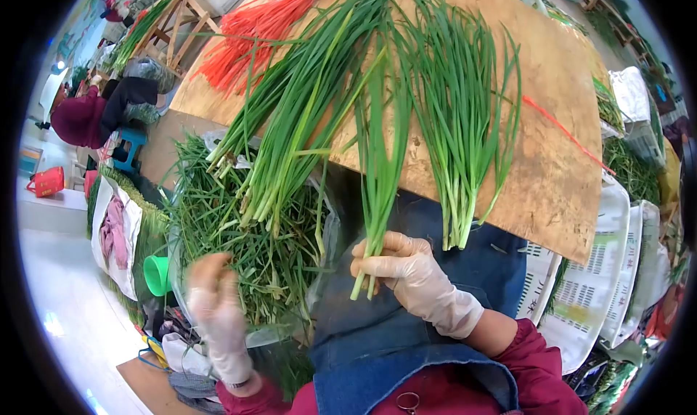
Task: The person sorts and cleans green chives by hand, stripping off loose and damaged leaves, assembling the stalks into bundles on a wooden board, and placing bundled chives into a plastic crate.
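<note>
Across the upper middle, over a dark blue apron (465,270), a broad, smooth-faced wooden board (552,168) with scuffs and dark stains. On it, to the left, a thick heap (312,95) of long, flat green leaves, the pale stem ends jutting past the edge; to the right, a neater bundle (457,103) with whitish stems; at the upper left, a tangle of thin, glossy red strips (254,30).

In the gloved right hand (428,281), closed with thumb and fingers around the pale lower stems, a slim green bunch (381,153), cut ends poking out below the grip, blades reaching away over the board between heap and bundle. Apart from it, in front of the loose leaves, the gloved left hand (218,313), blurred, with how far open impossible to tell and nothing visible in hold.

Beyond the board's right edge, white slotted plastic crates (602,255) with green printing. To the left, below the heap, a container lined with clear plastic (330,204), full of tangled loose leaves (268,262). Just beside it, a small, round green cup (156,275).
</note>
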A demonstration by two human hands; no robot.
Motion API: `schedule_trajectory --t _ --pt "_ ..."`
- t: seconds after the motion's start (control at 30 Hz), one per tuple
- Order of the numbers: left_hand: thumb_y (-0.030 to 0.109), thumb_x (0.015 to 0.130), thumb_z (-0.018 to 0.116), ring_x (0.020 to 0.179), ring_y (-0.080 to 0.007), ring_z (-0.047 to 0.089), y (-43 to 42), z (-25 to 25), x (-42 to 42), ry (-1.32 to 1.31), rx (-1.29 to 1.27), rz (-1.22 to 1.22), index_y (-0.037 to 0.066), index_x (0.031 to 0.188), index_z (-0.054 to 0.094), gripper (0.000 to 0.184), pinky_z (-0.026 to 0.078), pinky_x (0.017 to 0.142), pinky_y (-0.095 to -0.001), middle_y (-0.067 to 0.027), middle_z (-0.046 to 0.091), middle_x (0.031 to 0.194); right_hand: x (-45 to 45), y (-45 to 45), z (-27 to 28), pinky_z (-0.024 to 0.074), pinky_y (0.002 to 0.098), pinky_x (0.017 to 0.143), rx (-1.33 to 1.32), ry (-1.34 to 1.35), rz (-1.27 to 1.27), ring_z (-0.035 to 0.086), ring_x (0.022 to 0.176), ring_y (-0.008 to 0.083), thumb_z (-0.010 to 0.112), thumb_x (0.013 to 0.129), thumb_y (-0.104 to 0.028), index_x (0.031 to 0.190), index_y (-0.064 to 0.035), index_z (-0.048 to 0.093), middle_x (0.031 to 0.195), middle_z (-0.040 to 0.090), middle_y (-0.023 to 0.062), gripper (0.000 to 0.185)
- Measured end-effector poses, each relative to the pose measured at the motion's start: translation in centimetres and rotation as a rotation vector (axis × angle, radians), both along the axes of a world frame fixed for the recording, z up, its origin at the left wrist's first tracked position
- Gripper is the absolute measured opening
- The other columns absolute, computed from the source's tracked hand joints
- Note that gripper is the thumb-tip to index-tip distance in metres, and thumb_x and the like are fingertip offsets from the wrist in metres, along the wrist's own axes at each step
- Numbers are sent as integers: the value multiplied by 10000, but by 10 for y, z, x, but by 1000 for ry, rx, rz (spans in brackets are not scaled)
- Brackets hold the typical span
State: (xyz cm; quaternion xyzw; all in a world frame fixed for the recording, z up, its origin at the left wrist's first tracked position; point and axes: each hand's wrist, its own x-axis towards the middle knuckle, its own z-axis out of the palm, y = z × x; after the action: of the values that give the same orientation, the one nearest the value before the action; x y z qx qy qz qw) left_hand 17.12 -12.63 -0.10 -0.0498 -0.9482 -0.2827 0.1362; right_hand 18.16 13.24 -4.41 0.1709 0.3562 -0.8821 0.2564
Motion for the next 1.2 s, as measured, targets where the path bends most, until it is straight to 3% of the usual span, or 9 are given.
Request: schedule_trajectory --t 0.13,0.17,0.27,0.37,0.53,0.8,0.97,1.13,1.2 --pt "19 783 578 818 -245 603 70 -1 -8 -396 490 -200 -18 899 651 142 469 743 -313 -140 627 878 3 1 -10 505 296 706 -170 52 -27 617 819 182 619 819 -87 1029 -1 584 906 638 98 230" --pt "22 808 525 745 -168 596 78 -7 -14 -430 514 -296 -47 916 637 170 468 690 -266 -113 607 891 4 2 -12 505 303 719 -183 52 -25 617 825 190 616 820 -88 1035 -1 580 911 637 102 235" --pt "80 807 584 698 -197 595 100 -17 -29 -506 569 -360 -39 926 629 174 472 629 -269 -117 615 806 7 2 -15 507 322 747 -202 44 -2 618 840 209 608 825 -100 1047 1 571 924 635 113 247" --pt "102 822 598 588 -126 549 117 -9 -40 -998 951 -99 -38 904 614 163 443 535 -236 -69 593 718 9 1 -11 511 338 742 -177 21 51 620 845 223 598 838 -136 1052 4 567 929 633 123 259" --pt "102 794 639 529 -43 461 123 -10 -41 -946 1140 -9 16 828 626 94 342 467 -178 12 553 638 4 2 -7 512 352 693 -148 -4 -7 623 844 236 567 874 -224 1060 10 562 943 630 139 299" --pt "138 826 585 469 -36 406 120 -10 -40 -839 970 -18 7 793 624 140 281 435 -177 8 546 622 -4 -3 -6 498 326 651 94 -1 -70 605 758 180 609 847 -195 988 22 594 842 628 84 260" --pt "220 853 541 474 -65 477 96 -7 -24 -854 857 -9 -12 783 620 254 346 431 -190 -42 578 655 -7 -5 -4 490 311 628 6 -50 -164 603 729 175 614 837 -147 920 27 617 823 631 78 193" --pt "126 881 527 475 -74 502 107 -11 -3 -1056 792 -146 -1 936 578 148 389 434 -201 -32 577 645 -8 -9 -5 485 297 571 43 -32 -99 593 692 174 623 825 -131 888 43 622 772 625 94 185" --pt "123 894 506 459 -74 472 108 -24 4 -901 829 -221 3 932 573 142 352 406 -213 -23 553 620 -7 -9 -1 481 293 549 63 -42 -116 586 682 170 631 818 -127 891 48 622 747 621 98 190"
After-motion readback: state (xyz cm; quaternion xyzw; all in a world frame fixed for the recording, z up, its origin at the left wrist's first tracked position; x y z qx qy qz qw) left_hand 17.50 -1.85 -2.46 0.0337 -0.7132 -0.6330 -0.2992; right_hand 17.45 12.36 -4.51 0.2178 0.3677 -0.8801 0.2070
